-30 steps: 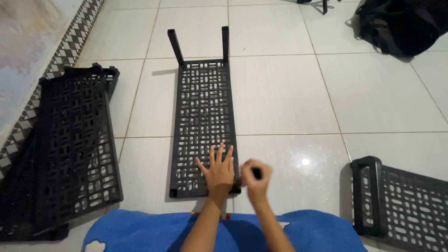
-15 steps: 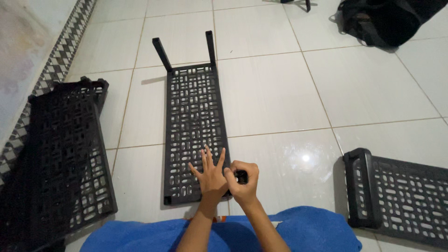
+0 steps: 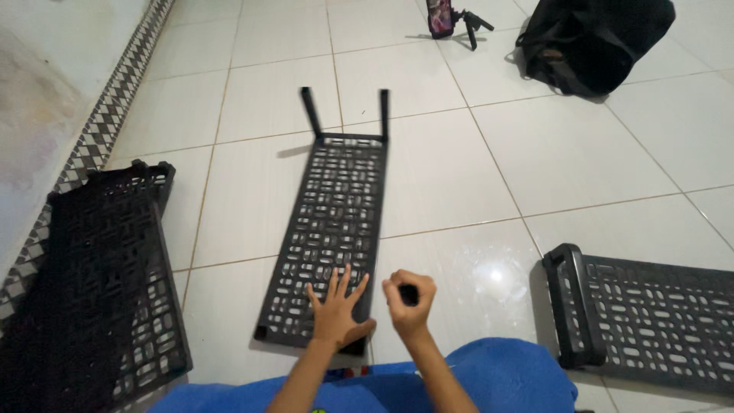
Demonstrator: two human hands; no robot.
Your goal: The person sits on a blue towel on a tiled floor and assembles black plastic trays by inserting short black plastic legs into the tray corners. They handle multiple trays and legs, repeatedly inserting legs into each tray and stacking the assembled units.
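The left hand [image 3: 336, 312] lies spread flat on the near end of a long black perforated plastic panel [image 3: 330, 229] stretching toward twelve o'clock on the white tiles, while the right hand [image 3: 409, 300], just at its three o'clock, is curled around a small dark piece [image 3: 409, 294].

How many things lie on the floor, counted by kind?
Black perforated plastic panels: 3 (centre panel, left panel, right panel)
Black bag: 1
Small tripod with a device: 1
Total: 5
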